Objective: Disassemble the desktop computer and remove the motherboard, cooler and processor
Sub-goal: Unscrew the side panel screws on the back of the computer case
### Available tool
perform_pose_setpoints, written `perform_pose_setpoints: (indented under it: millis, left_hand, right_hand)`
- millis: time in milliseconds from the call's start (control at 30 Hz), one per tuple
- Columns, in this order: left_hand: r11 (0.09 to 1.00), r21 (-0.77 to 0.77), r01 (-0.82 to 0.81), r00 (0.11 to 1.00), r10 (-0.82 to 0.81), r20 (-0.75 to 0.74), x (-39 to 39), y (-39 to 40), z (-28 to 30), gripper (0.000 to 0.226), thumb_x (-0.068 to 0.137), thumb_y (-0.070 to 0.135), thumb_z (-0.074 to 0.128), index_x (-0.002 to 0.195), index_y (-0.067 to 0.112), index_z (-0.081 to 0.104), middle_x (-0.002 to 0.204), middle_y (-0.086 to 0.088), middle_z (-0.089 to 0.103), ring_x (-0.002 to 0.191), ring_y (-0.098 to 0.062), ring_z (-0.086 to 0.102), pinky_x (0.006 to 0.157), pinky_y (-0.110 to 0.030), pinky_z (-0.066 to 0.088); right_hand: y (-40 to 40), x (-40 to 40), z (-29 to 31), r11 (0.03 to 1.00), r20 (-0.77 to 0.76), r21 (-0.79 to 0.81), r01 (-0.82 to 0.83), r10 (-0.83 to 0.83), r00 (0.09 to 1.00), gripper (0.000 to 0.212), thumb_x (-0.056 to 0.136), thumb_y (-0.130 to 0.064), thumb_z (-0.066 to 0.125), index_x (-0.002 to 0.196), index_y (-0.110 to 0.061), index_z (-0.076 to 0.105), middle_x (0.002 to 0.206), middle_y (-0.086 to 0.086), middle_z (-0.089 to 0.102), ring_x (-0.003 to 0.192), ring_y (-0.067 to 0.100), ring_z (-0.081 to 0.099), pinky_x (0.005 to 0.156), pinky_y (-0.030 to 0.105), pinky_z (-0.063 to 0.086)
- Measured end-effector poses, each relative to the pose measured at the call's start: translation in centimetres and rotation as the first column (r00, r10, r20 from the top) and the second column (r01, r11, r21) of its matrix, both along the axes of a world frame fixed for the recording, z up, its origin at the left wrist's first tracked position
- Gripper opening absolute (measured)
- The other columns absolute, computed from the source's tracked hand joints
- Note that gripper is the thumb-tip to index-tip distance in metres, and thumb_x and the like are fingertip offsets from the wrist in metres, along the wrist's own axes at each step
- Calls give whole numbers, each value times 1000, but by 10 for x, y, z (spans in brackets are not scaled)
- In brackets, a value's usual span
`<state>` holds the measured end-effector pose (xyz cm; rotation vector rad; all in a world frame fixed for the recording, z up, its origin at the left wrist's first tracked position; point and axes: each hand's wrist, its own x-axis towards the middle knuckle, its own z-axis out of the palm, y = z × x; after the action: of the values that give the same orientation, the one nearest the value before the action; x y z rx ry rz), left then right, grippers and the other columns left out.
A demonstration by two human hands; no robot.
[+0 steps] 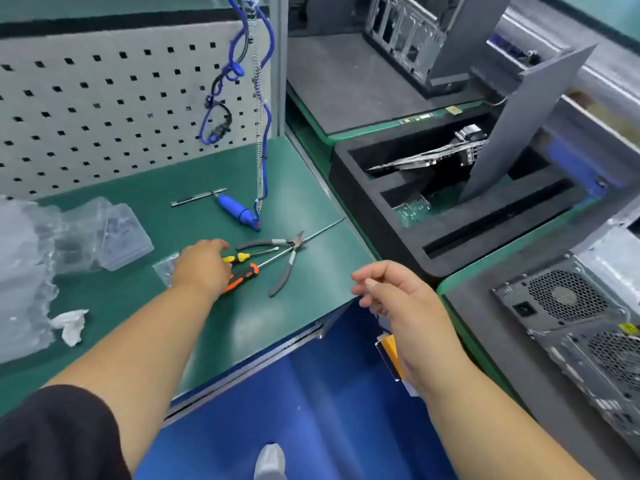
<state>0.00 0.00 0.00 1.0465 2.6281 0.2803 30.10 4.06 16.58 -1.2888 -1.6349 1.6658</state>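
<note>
The desktop computer (568, 327) lies at the lower right, its grey rear panel with fan grilles facing me. On the green mat (194, 181) lie an orange-and-black screwdriver (244, 275) with a long shaft, a small yellow screwdriver (237, 258) and grey-handled pliers (287, 263). My left hand (201, 268) lies over the rear end of the orange handle and touches the yellow one; its fingers are hidden under the hand. My right hand (394, 296) hovers off the mat's right corner with loosely curled fingers, and I see nothing in it.
A blue electric screwdriver (237, 211) on a coiled cable lies further back, next to a metal strip (197, 198). Clear plastic bags (69, 237) pile at the left. A black foam tray (374, 202) holds circuit boards, with a grey panel (519, 126) leaning in it. Another case (415, 39) stands behind.
</note>
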Motion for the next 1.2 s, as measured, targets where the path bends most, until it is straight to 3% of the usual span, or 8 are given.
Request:
perform_pose_setpoints:
  millis: [133,433,667,867,1067,1133,1200]
  left_hand:
    - [979,-182,95,992,-108,-61,-5,4,-3,29,88,28,62,118,30,64,116,-7,62,110,-32,56,89,-36,48]
    - [954,-261,150,969,-194,-153,-15,4,7,25,90,23,59,111,34,66,111,-1,58,109,-27,54,87,-34,42]
    - [966,-74,247,938,-258,-232,5,-7,45,19,92,25,60,108,30,68,104,0,59,103,-29,53,84,-36,41]
    - [905,272,327,938,-347,26,74,-16,106,13,91,20,62,98,31,67,88,10,56,82,-17,57,73,-33,46]
    - [735,516,440,756,-614,230,222,-39,170,17,89,22,66,90,40,65,84,12,63,71,-8,60,59,-12,42]
    - [684,596,419,644,-687,336,281,-52,184,15,90,25,67,93,40,67,84,6,66,74,-15,63,67,-17,49]
    - [651,640,408,525,-741,420,344,-67,197,11,88,33,67,98,37,67,88,-3,66,78,-24,62,76,-33,52]
  right_hand:
    - [4,-6,-2,999,-18,-2,34,-34,999,27,95,-9,52,87,-26,72,84,-6,70,73,3,58,82,28,44]
    - [-4,1,9,999,-51,30,38,-37,998,29,95,-10,52,88,-29,72,84,-7,70,75,3,58,79,25,45]
    - [-19,34,18,993,-83,56,107,-102,991,28,94,-12,52,87,-28,73,83,-6,71,76,5,60,82,30,48]
    - [-46,80,31,989,-149,39,143,-136,979,25,94,-11,52,88,-24,72,83,-6,70,75,7,57,77,29,45]
    - [-91,172,49,956,-173,12,293,-286,942,22,91,-10,55,84,-23,71,77,-7,66,69,6,55,76,30,46]
    - [-109,209,54,930,-180,-10,368,-363,914,18,90,-9,57,89,-22,70,81,-6,64,66,4,54,74,27,47]
    - [-129,251,58,891,-190,-18,453,-448,874,16,92,-10,58,97,-21,69,87,-6,65,67,3,54,73,24,49]
